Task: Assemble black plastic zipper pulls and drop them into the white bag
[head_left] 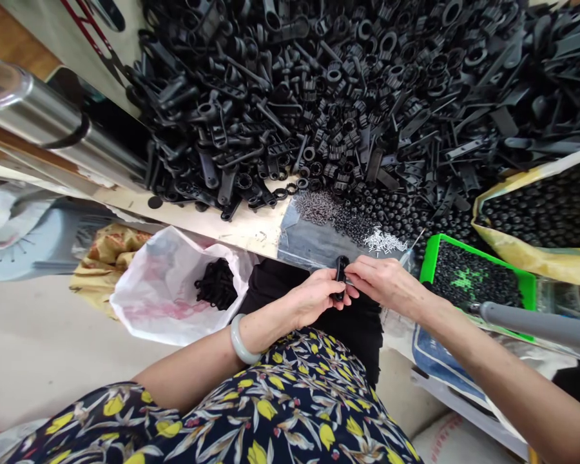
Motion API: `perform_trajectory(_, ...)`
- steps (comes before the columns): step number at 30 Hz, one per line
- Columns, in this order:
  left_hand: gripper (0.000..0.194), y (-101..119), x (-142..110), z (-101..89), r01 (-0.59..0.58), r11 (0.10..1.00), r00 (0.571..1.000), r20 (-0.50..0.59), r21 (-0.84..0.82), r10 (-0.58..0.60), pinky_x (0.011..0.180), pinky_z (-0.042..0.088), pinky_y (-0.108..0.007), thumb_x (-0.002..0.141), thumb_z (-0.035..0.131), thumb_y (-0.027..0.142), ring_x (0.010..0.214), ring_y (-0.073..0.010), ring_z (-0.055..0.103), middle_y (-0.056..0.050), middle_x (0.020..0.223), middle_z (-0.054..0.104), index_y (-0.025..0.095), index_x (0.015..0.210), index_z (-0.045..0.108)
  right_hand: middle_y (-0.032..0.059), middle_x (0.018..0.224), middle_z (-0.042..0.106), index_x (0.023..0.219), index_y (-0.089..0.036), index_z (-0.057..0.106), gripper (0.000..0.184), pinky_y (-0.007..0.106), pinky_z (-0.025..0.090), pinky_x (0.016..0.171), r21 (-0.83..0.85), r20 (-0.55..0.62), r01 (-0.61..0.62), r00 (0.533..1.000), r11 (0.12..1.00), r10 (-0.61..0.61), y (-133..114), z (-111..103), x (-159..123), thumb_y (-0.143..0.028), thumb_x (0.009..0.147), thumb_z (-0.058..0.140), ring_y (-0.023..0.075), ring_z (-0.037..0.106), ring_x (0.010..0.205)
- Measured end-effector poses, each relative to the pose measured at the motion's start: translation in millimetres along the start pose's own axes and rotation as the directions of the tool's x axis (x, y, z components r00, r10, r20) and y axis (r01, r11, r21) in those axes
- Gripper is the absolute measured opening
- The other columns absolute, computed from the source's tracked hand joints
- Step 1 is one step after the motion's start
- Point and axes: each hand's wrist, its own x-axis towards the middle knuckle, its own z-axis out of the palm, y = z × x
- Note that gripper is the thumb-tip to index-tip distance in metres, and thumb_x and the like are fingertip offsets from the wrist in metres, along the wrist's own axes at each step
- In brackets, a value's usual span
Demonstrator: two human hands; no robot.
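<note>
My left hand point(316, 298) is closed around a small black plastic part point(341, 270), held upright at the table's near edge. My right hand point(384, 283) meets it from the right, fingers pinched against the same part; whether they also hold a small pin I cannot make out. A pale bangle point(240, 341) sits on my left wrist. Just beyond the hands lie a pile of small metal pins point(384, 241) and a heap of tiny dark springs or screws point(319, 207) on a clear sheet.
A huge heap of black plastic parts point(367, 84) covers the table. A green tray point(483, 278) and a yellow bag point(541, 212) hold small black pieces on the right. A white plastic bag point(174, 290) with assembled black parts sits on the floor, lower left. A steel tube point(53, 125) lies at the left.
</note>
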Motion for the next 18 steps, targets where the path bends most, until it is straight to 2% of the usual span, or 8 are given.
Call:
perform_trajectory(4,0.009,-0.9,0.2,-2.1,-0.001,1.000,1.000,0.016,-0.008,0.001,0.063,0.042,-0.025,0.085,0.062,0.009,0.068,-0.0105,0.060,-0.010,0.091,0.072,0.010,0.092,0.066,0.0024,0.087,0.072,0.102,-0.018,0.069,0.021,0.023,0.047,0.066,0.123,-0.031,0.012,0.999,0.992,-0.008,6.7,-0.6,1.1,-0.022,0.107,0.049,0.0123,0.068,0.072)
perform_trajectory(8,0.009,-1.3,-0.1,-1.9,0.004,0.999,1.000,0.008,-0.042,-0.004,0.062,0.042,-0.025,0.084,0.062,0.009,0.067,-0.0107,0.060,-0.010,0.090,0.072,0.010,0.092,0.066,0.0030,0.088,0.073,0.104,-0.019,0.069,0.022,0.023,0.049,0.068,0.174,-0.039,0.013,0.999,0.985,-0.006,9.7,0.4,1.2,-0.024,0.108,0.048,0.0126,0.070,0.074)
perform_trajectory(18,0.007,0.0,-2.4,0.6,0.000,0.998,1.000,-0.008,-0.062,-0.001,0.062,0.042,-0.024,0.083,0.064,0.010,0.067,-0.0104,0.060,-0.010,0.089,0.073,0.010,0.088,0.068,0.0037,0.085,0.070,0.104,-0.018,0.068,0.026,0.023,0.045,0.061,0.112,-0.015,0.059,0.998,0.992,-0.058,5.9,-3.4,0.1,-0.023,0.109,0.043,0.0121,0.066,0.068)
